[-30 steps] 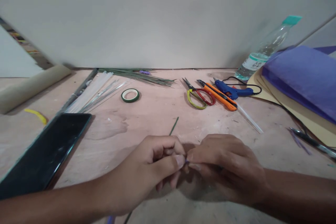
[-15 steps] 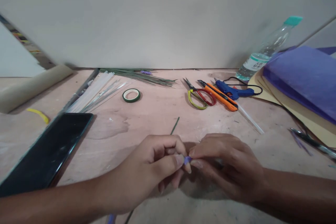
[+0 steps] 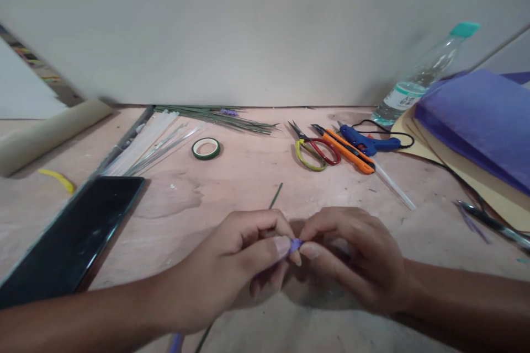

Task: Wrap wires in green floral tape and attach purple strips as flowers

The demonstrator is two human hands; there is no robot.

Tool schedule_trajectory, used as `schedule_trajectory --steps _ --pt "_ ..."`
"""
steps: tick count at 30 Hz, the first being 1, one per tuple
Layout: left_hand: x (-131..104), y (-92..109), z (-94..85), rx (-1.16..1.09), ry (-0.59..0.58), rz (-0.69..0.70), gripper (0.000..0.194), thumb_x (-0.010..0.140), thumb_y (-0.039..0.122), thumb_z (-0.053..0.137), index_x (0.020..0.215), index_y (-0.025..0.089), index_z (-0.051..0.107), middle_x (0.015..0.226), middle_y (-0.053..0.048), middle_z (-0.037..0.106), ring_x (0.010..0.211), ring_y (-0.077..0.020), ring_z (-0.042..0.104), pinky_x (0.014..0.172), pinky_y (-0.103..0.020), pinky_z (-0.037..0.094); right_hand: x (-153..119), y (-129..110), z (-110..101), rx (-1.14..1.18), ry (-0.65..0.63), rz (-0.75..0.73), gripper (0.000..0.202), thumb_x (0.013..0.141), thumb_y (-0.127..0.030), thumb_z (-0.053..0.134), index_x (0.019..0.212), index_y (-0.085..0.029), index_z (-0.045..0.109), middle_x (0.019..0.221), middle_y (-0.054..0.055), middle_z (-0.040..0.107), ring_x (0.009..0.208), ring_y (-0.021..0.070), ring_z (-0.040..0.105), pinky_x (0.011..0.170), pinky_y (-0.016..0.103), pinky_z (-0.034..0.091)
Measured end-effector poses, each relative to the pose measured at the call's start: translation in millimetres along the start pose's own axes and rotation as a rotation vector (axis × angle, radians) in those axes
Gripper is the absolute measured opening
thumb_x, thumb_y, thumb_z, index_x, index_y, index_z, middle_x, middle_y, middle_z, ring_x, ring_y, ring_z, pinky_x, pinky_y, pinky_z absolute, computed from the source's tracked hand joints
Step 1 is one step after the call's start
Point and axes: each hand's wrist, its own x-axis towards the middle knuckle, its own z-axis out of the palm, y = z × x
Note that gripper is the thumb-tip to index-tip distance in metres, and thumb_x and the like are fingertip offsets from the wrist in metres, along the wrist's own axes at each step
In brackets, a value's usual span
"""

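Between my two hands is a small purple piece (image 3: pixel 296 245), seemingly crepe paper, with most of it hidden by fingers. My left hand (image 3: pixel 248 248) is closed, its thumb and forefinger pinching the piece from the left. At the piece's right end, the thumb and forefinger of my right hand (image 3: pixel 356 253) are closed on its edge, the tips slightly apart around it. A thin green floral wire (image 3: pixel 276 196) sticks out beyond my left hand; whether the fingers grip it is hidden. Another purple strip (image 3: pixel 176 343) shows under my left forearm.
Scissors (image 3: pixel 310 149), an orange utility knife (image 3: pixel 348 150) and a blue glue gun (image 3: pixel 368 140) lie ahead, near a water bottle (image 3: pixel 414 88) and purple paper (image 3: pixel 480 121). Green tape (image 3: pixel 206 148), glue sticks (image 3: pixel 144 143), green wires (image 3: pixel 232 121) and a phone (image 3: pixel 78 231) are leftward.
My right hand has shifted slightly, its thumb and forefinger a little wider apart at the purple piece's edge. My left hand keeps its pinch.
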Motion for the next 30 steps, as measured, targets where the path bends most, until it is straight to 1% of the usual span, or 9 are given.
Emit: schedule_trajectory --steps 6,10,13,16,22,24,27,29,30 --pt "3.0 5.1 -12.5 0.244 0.057 0.122 0.032 0.096 0.043 0.067 0.082 0.016 0.061 0.07 0.003 0.053 0.065 -0.0109 0.044 0.057 -0.023 0.034 -5.8 -1.8 -1.8 0.098 -0.039 0.245 0.005 0.105 -0.023 0.057 0.1 -0.023 0.055 0.061 -0.008 0.057 0.043 0.0086 0.049 0.04 0.021 0.034" --pt "5.6 4.9 -16.5 0.44 0.148 0.156 0.031 0.097 0.039 0.064 0.077 0.016 0.061 0.063 0.005 0.046 0.058 -0.0102 0.039 0.053 -0.023 0.03 -7.2 1.0 -3.3 0.156 -0.061 0.238 0.002 0.105 -0.022 0.056 0.106 -0.023 0.054 0.068 -0.007 0.057 0.048 0.0088 0.05 0.042 0.021 0.035" --pt "6.6 4.0 -15.9 0.526 0.122 0.201 0.026 0.099 0.034 0.061 0.079 0.016 0.063 0.063 0.005 0.05 0.057 -0.0094 0.042 0.053 -0.021 0.033 -3.1 2.4 -3.3 0.145 -0.101 0.209 0.016 0.103 -0.024 0.059 0.119 -0.02 0.057 0.079 -0.003 0.063 0.059 0.0108 0.057 0.049 0.022 0.042" --pt "8.2 3.5 -14.6 0.587 0.078 0.217 0.022 0.098 0.029 0.063 0.081 0.016 0.067 0.063 0.006 0.052 0.056 -0.0079 0.043 0.053 -0.019 0.034 1.9 2.8 -2.6 0.068 -0.125 0.152 0.009 0.103 -0.024 0.06 0.101 -0.018 0.066 0.079 -0.001 0.066 0.065 0.0111 0.059 0.058 0.023 0.046" --pt "10.1 5.2 -16.6 0.538 0.114 0.159 0.022 0.096 0.032 0.065 0.086 0.015 0.074 0.069 0.001 0.063 0.061 -0.0103 0.054 0.056 -0.019 0.04 0.3 8.9 -5.3 0.122 0.101 0.227 0.024 0.102 -0.023 0.059 0.079 -0.02 0.063 0.066 -0.003 0.061 0.055 0.0113 0.053 0.051 0.024 0.041" --pt "8.3 6.1 -17.5 0.466 0.128 0.155 0.024 0.097 0.035 0.065 0.085 0.015 0.071 0.065 0.003 0.06 0.057 -0.0094 0.051 0.052 -0.018 0.038 -0.1 12.5 -7.0 0.137 0.163 0.264 0.026 0.102 -0.023 0.057 0.076 -0.021 0.062 0.067 -0.002 0.061 0.058 0.0131 0.055 0.053 0.026 0.042" --pt "5.0 7.7 -17.7 0.407 0.133 0.152 0.025 0.098 0.035 0.063 0.082 0.017 0.067 0.056 0.007 0.051 0.047 -0.0073 0.042 0.045 -0.018 0.031 1.6 15.3 -9.0 0.061 0.2 0.243 0.019 0.099 -0.02 0.058 0.08 -0.022 0.063 0.084 0.002 0.067 0.078 0.0183 0.064 0.069 0.031 0.049" --pt "4.1 8.6 -17.0 0.455 0.131 0.175 0.025 0.098 0.032 0.062 0.079 0.016 0.067 0.058 0.006 0.054 0.051 -0.0079 0.045 0.048 -0.019 0.034 2.8 14.1 -9.5 -0.044 0.19 0.182 0.011 0.096 -0.018 0.059 0.097 -0.022 0.069 0.107 0.005 0.071 0.103 0.0237 0.066 0.087 0.038 0.051" --pt "4.3 8.7 -16.5 0.493 0.131 0.185 0.025 0.098 0.031 0.062 0.078 0.016 0.068 0.061 0.005 0.056 0.054 -0.0086 0.048 0.051 -0.019 0.036 3.1 12.6 -9.4 -0.089 0.173 0.136 0.016 0.096 -0.017 0.059 0.108 -0.022 0.07 0.117 0.007 0.071 0.113 0.026 0.064 0.095 0.042 0.049"
